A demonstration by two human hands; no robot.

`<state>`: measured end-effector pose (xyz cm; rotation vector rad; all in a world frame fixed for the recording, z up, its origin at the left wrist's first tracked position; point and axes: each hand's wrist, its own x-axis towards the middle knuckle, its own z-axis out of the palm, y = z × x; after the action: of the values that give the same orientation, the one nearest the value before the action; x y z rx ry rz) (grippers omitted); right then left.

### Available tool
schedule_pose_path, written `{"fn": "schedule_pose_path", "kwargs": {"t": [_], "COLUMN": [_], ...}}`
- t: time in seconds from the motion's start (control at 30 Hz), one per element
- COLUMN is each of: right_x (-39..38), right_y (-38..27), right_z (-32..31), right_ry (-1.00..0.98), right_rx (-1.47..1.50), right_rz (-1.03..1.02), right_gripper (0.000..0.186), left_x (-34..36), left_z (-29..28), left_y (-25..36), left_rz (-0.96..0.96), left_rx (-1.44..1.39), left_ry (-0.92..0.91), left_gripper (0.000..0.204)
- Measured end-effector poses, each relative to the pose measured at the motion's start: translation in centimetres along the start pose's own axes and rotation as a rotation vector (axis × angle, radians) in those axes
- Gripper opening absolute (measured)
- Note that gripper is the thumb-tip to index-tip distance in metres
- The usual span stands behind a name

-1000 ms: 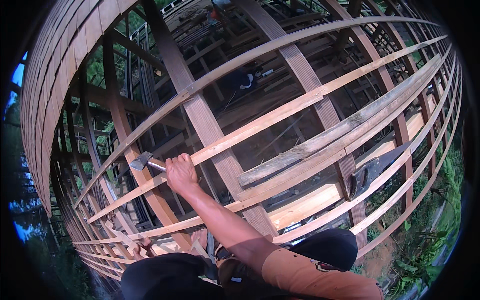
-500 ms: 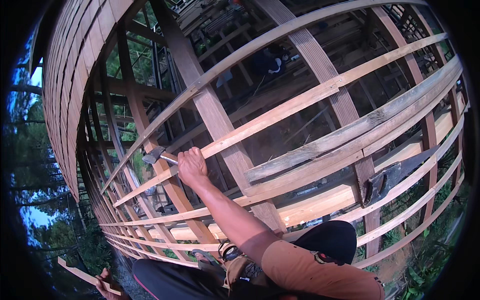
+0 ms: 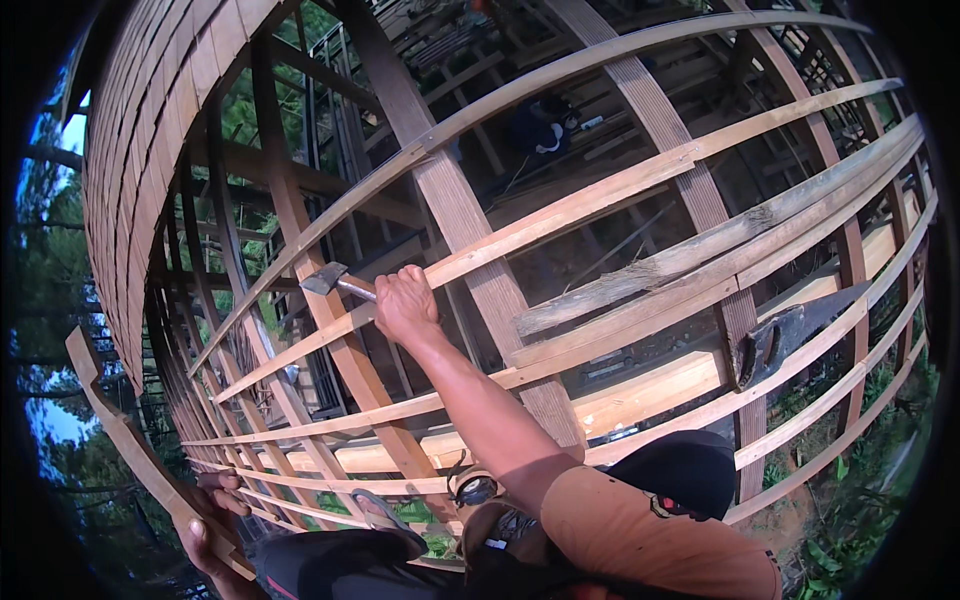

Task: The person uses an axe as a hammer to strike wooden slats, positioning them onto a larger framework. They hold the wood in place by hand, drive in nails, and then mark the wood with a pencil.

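My right hand is closed around the shaft of a hammer with a dark metal head. The fist lies over a thin batten, and the head sits to its left, by a sloping rafter. At the lower left, my left hand grips a long, flat wooden strip with a notched edge. This strip stands tilted, its upper end reaching toward the shingles. Fingers show on its right side; part of the palm is hidden behind the wood.
Battens cross the rafters, with open gaps and a dark interior below. A handsaw lies across the battens at right. Loose grey boards rest beside it. Wooden shingles cover the upper left. A sandaled foot is near the lower battens.
My left hand has come up and farther into view, raising the notched wooden strip to a steeper tilt. The right hand keeps its hold on the hammer; the whole view has shifted slightly.
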<state>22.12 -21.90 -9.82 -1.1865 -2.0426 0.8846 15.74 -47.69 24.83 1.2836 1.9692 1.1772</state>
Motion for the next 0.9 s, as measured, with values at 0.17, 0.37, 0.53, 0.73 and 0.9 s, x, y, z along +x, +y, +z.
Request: {"fn": "schedule_pose_path", "kwargs": {"t": [0.17,0.37,0.53,0.73,0.9], "right_x": [0.5,1.0,1.3,1.4,1.3], "right_y": [-0.2,-0.6,-0.4,-1.4,-0.9], "right_z": [0.2,0.4,0.7,0.8,0.4], "right_ry": [-0.039,-0.037,-0.135,-0.166,-0.122], "right_rx": [-0.123,-0.342,-0.421,-0.377,-0.347], "right_rz": [0.028,-0.017,-0.01,0.107,0.128], "right_gripper": [0.016,0.019,0.029,0.04,0.028], "left_x": [3.9,4.2,1.1,3.1,8.9], "left_z": [0.2,-5.9,-11.9,-17.4,-21.5], "left_y": [-2.9,-14.8,-27.2,-36.6,-43.2], "left_rz": [-0.162,-0.263,-0.512,-0.622,-0.419], "left_rx": [-0.032,-0.116,-0.433,-0.555,-0.37], "left_ry": [-0.261,-0.321,0.054,0.3,0.354], "left_gripper": [0.057,0.053,0.03,0.023,0.02]}}
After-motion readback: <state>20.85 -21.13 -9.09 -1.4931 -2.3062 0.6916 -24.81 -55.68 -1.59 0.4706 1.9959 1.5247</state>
